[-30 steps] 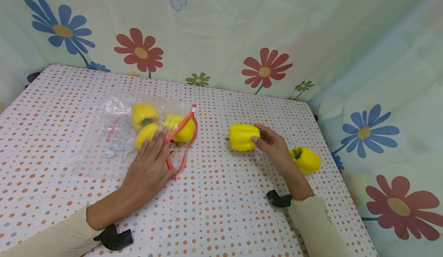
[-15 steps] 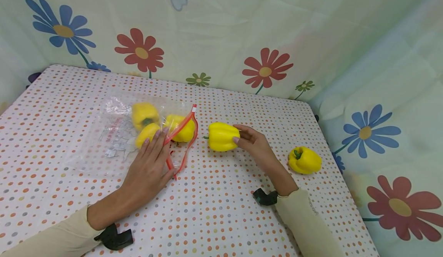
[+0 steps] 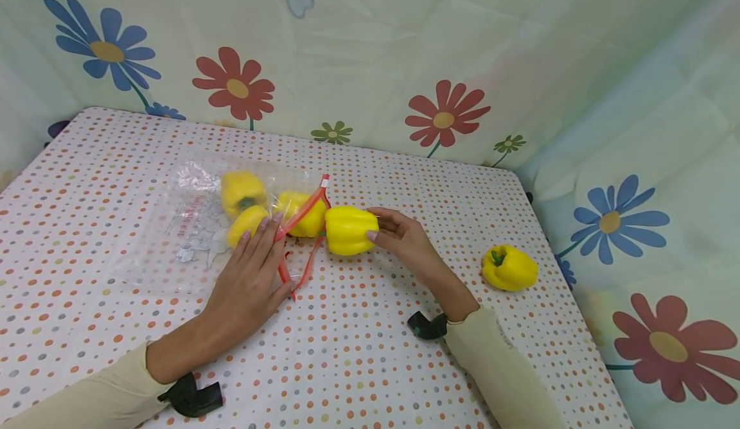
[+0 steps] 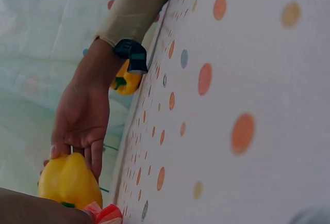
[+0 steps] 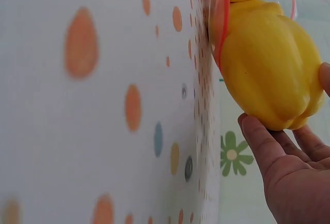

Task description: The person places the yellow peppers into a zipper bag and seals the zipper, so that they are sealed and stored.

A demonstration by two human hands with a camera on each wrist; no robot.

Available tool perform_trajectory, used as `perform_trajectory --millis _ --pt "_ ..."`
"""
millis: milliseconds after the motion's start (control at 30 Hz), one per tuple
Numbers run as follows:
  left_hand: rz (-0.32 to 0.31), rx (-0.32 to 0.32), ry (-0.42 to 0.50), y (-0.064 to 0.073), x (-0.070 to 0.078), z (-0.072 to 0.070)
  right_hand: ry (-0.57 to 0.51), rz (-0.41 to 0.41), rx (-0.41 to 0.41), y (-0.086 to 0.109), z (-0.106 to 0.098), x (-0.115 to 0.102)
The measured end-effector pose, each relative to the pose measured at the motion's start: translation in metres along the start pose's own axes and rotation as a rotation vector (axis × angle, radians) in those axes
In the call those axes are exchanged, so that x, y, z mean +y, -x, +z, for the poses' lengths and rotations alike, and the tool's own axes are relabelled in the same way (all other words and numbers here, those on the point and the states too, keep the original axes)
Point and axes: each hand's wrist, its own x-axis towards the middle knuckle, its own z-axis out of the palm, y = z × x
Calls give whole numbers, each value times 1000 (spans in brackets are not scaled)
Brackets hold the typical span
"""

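My right hand [image 3: 407, 243] grips a yellow bell pepper [image 3: 349, 230] by its blunt end, thumb and fingertips round it. The pepper's stem end points left, right at the mouth of a clear zip bag [image 3: 156, 249] with a red zip edge [image 3: 303, 212]. In the right wrist view, this bell pepper [image 5: 273, 64] overlaps the red edge. My left hand [image 3: 245, 284] lies on the bag near its mouth with fingers straight, partly covering one pepper. Inside the bag are three yellow bell peppers: one at the back [image 3: 241, 191], one under my fingertips [image 3: 245, 222], one by the mouth [image 3: 309, 218].
Another yellow bell pepper [image 3: 510, 268] lies on the table to the right of my right forearm. A dotted cloth [image 3: 347, 352] covers the table. Behind it and on the right hangs a flowered curtain [image 3: 358, 50]. Black camera mounts [image 3: 193, 398] sit at both wrists.
My right hand has carried the bell pepper leftward across the table to the bag's mouth. My left hand and the bag have stayed in place.
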Motion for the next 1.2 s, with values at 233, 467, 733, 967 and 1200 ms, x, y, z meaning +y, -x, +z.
perform_trajectory --millis 233,467,733,967,1200 --pt "18 10 -10 0 -1 0 -12 -3 -4 -4 10 -5" --pt "21 14 -20 0 0 0 -35 -21 -30 -8 16 -6" --pt "18 11 -24 0 0 0 -39 -17 -50 -12 22 -5" --pt "22 24 -14 -1 0 0 4 -7 -61 -14 28 -5" --pt "39 42 -14 -1 0 1 -6 15 -89 -21 33 -6"
